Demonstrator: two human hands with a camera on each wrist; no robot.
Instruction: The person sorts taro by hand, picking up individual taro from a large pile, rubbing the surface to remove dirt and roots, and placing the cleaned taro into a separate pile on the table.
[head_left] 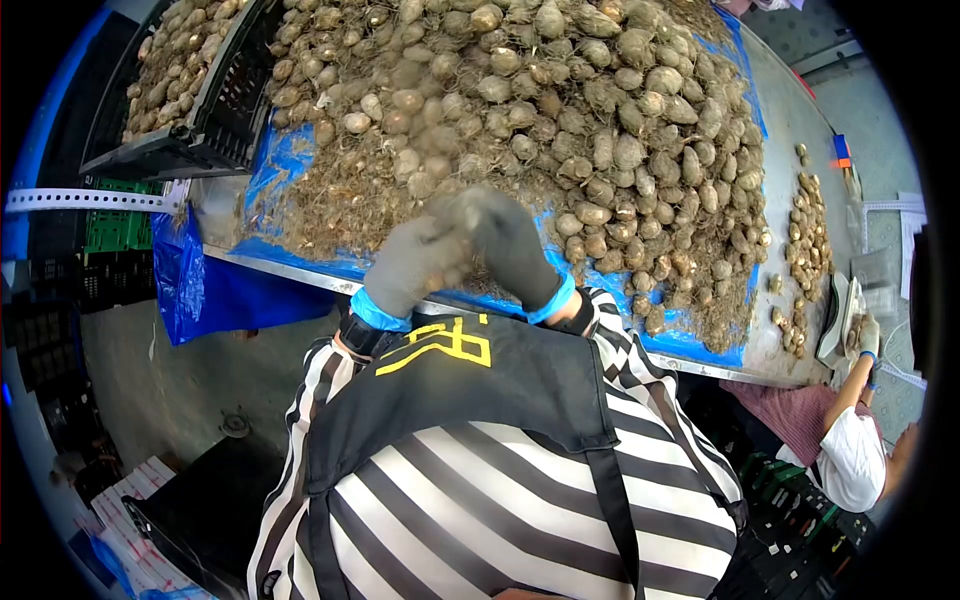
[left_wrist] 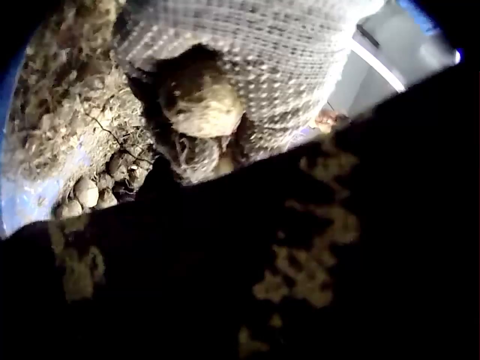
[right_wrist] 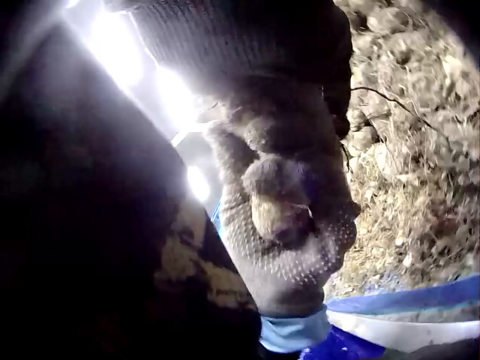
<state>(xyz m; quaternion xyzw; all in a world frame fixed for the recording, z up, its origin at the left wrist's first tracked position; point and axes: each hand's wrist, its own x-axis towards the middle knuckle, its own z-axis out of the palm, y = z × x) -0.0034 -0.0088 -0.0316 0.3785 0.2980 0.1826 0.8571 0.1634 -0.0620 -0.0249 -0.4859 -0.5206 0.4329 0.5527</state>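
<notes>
Both hands wear grey knitted gloves with blue cuffs and meet close to the apron, over the front edge of the pile. My left hand curls round small, hairy, brown taro tubers; in the right wrist view its dotted palm cups a taro with a pale end. Against it, from the right, my right hand bends its fingers over the taros between the hands; these fingers are blurred. The left wrist view shows a taro in the fold of a dotted glove. Loose roots and soil lie before the hands.
A large heap of taros covers the blue sheet on the metal table. At the upper left stands a black crate full of taros. Smaller taros lie along the right side, where another person works.
</notes>
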